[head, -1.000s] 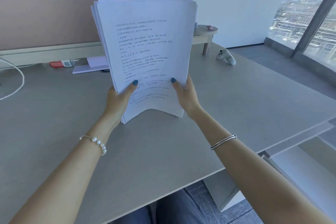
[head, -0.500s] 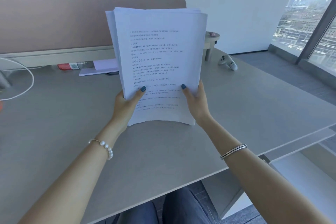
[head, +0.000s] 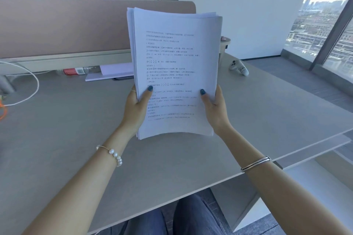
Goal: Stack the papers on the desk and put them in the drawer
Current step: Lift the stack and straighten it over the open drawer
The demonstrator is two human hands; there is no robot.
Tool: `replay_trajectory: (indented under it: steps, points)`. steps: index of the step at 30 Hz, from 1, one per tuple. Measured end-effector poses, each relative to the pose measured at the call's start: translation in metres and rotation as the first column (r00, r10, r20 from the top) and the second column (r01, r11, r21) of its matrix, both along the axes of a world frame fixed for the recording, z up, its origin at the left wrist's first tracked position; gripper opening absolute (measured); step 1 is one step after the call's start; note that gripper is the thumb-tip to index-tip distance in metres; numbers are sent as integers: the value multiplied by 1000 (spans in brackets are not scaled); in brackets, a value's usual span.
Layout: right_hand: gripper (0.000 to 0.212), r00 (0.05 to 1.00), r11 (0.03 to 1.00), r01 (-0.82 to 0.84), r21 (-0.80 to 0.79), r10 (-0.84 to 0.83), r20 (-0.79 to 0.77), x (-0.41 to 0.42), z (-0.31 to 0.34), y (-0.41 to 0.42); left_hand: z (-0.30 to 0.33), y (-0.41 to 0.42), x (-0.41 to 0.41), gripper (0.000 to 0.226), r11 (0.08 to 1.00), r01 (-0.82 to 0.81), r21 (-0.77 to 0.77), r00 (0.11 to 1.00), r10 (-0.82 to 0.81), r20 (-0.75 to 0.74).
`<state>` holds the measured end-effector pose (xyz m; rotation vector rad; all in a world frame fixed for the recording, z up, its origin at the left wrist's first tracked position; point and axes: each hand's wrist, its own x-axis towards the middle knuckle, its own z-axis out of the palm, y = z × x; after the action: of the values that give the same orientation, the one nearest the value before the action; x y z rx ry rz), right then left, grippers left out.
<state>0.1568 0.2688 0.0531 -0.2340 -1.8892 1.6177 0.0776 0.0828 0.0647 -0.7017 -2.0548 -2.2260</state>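
Note:
A thick stack of white printed papers (head: 175, 59) stands upright, its bottom edge resting on or just above the grey desk (head: 66, 139). My left hand (head: 136, 108) grips its lower left edge, thumb on the front sheet. My right hand (head: 214, 109) grips the lower right edge the same way. The sheets' top edges are slightly uneven. No drawer front is visible; a white cabinet (head: 313, 183) stands under the desk's right end.
A flat white sheet or folder (head: 112, 73) and a red-labelled item (head: 73, 71) lie at the desk's back by the pink partition (head: 66, 25). A white controller (head: 239, 67) lies back right. A white cable (head: 28, 89) loops at left. People stand beyond the partition.
The stack and both hands have dropped slightly lower and shifted right in view, with the stack's bottom edge closer to the desk. Both grips are unchanged.

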Motion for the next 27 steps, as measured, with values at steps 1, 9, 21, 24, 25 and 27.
replay_trajectory:
  steps: [1,9,21,24,25,27]
  points:
    - [22,1000,1000,7,12,-7,-6,5,3,3,3,1,4,27,1000,13,1,1000,-13,6]
    - [21,995,991,100,91,-100,-8,70,39,55,36,42,51,29,989,142,45,989,-143,20]
    - [37,929,950,271,155,-300,216,222,61,159,10,157,181,44,929,338,148,892,-367,264]
    - [40,890,944,292,153,-326,317,265,54,185,-8,185,219,50,903,397,166,831,-430,352]
    - [38,871,938,306,164,-345,349,281,50,194,-14,194,234,51,900,405,164,821,-437,368]
    - [32,829,922,343,181,-388,404,307,42,209,-27,208,258,59,889,431,154,779,-452,434]
